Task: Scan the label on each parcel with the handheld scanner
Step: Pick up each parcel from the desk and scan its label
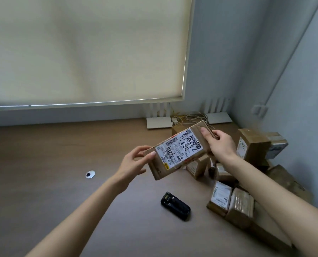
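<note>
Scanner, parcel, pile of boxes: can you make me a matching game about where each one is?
Things:
1. handheld scanner
2. labelled parcel
3. pile of parcels
4. white routers

Places:
A. against the back wall, with tangled cables
B. held up in the air by the left hand and the right hand
C. lying flat on the desk, with no hand on it
D. heaped on the desk's right side, by the corner

Pairs: 1-C, 2-B, 3-D, 4-A
</note>
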Tool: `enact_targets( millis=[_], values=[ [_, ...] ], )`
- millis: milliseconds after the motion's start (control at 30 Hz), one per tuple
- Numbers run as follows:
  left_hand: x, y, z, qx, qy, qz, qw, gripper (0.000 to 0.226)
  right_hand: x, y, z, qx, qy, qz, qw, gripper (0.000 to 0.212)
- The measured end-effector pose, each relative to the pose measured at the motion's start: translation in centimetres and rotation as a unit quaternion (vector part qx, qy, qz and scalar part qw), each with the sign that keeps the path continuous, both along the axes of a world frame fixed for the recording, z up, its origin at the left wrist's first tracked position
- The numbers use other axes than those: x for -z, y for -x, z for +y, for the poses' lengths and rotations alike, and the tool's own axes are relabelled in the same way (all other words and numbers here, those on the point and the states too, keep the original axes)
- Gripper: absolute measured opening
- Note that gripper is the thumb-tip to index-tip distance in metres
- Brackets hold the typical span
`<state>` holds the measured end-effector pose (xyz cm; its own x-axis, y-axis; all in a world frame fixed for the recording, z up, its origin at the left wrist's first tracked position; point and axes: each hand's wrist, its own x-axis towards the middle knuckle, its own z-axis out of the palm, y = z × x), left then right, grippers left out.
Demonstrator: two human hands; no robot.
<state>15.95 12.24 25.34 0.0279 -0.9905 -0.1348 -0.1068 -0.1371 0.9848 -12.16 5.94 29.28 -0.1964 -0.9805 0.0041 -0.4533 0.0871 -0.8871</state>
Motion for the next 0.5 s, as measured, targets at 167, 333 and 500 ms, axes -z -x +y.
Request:
enact_targets(
  millis=[167,333,500],
  values=[
    [-1.3,-2.8,3.2,-0.077,0.008,0.099,0.992,0.074,-0.4,-4.2,2.6,0.034,-0.018,-0.067,0.997,0.059],
    [-2.0,-5.0,5.6,-0.140,0.035,0.101,0.984,0.037,-0.7,-6.8,4.8,0.025,-0.014,-0.026,0.999,0.054],
    [-2.4,-6.5,7.1,-0.151,0.042,0.075,0.985,0.049,-0.9,-7.7,6.0,-0.007,0.004,0.049,0.999,0.049]
  ],
)
